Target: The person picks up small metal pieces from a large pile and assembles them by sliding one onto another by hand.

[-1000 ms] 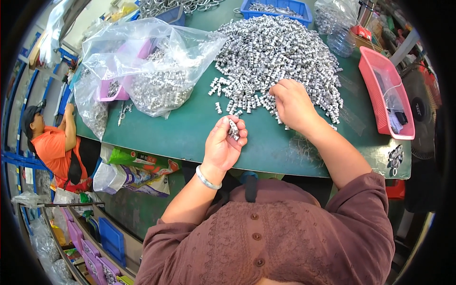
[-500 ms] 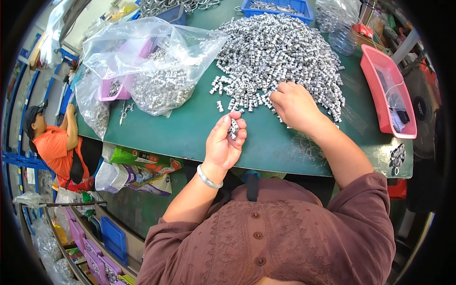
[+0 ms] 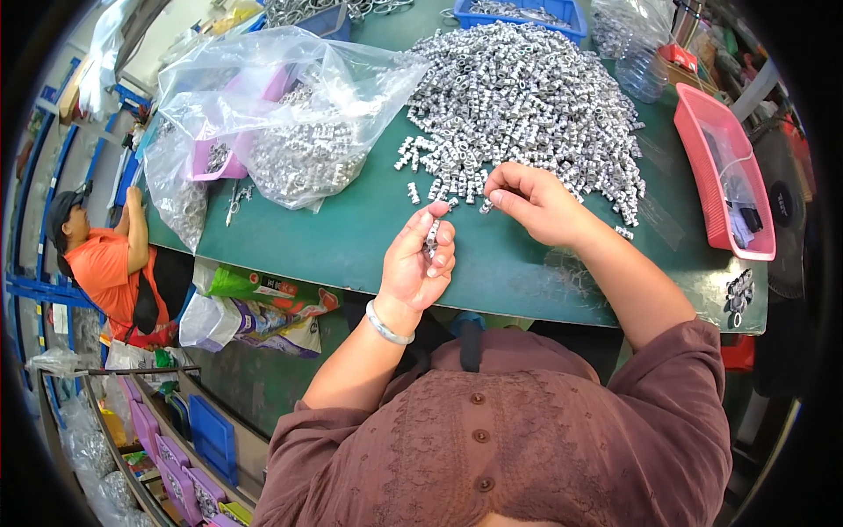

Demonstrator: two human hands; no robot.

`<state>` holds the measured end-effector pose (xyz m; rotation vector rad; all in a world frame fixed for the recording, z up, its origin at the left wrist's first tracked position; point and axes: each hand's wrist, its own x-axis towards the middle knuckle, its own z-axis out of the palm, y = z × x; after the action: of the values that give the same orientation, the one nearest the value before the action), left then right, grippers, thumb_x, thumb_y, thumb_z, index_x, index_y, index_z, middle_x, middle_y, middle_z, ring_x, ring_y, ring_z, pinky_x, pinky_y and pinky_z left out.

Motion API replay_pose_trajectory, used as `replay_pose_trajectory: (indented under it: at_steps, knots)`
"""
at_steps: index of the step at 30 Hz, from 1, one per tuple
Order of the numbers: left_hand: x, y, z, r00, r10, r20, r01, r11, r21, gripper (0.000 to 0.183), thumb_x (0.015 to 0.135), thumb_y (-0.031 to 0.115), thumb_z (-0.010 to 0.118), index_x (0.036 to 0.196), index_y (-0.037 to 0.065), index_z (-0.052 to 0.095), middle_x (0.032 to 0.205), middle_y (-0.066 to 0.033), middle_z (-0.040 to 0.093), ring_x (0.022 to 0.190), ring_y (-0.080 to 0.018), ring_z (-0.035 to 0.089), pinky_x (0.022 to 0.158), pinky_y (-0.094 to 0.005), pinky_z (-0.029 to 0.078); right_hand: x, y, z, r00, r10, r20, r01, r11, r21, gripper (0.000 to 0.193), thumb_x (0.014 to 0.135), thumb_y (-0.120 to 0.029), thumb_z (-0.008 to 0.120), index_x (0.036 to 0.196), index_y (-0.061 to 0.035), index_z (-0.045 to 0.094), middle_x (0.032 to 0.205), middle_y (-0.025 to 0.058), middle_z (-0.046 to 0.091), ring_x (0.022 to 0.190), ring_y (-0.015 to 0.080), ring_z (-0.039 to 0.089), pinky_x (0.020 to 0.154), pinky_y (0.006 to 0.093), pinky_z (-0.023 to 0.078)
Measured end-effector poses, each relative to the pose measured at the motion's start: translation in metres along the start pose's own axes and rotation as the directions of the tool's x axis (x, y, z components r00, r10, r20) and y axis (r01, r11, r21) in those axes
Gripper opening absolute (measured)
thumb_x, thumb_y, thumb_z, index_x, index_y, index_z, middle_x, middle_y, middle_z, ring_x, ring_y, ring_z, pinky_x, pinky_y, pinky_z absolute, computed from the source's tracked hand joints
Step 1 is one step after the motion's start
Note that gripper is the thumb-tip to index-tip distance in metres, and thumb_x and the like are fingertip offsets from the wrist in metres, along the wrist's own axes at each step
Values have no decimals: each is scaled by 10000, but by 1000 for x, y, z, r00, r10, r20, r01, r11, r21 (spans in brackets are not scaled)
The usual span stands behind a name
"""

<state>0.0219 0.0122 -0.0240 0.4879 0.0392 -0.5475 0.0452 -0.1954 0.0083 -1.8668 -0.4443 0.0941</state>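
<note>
A large heap of small silvery metal parts (image 3: 527, 105) lies on the green table (image 3: 351, 246). My left hand (image 3: 417, 259) is palm up in front of it, closed around a few of the small metal parts (image 3: 431, 235). To its right, my right hand (image 3: 537, 204) is at the near edge of the heap. Its thumb and forefinger pinch one small metal part (image 3: 486, 207). Several loose parts (image 3: 413, 193) lie just beyond my left hand. The parts' exact kind is too small to make out.
Left of the heap sits a clear plastic bag (image 3: 307, 167) of metal parts, with a purple bin (image 3: 230, 167) beside it. A pink basket (image 3: 716, 176) stands at the right edge. Behind the heap is a blue tray (image 3: 562, 33). A person in orange (image 3: 101, 272) works at far left.
My right hand has moved left and nearer, away from the heap toward my left hand, and now shows a small metal part in its fingertips. My left hand stays nearly in place.
</note>
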Motion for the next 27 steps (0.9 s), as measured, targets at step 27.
replay_pose_trajectory:
  at_steps: [27]
  knots:
    - [-8,-12,44,980,196,25,-185,869,459,126,854,57,541,977,28,548,779,-53,562,575,-89,485,453,-188,355,-2,-7,3,978,133,164,-209,719,663,116,840,-61,561,948,-22,574,817,51,609,720,116,571,670,261,482]
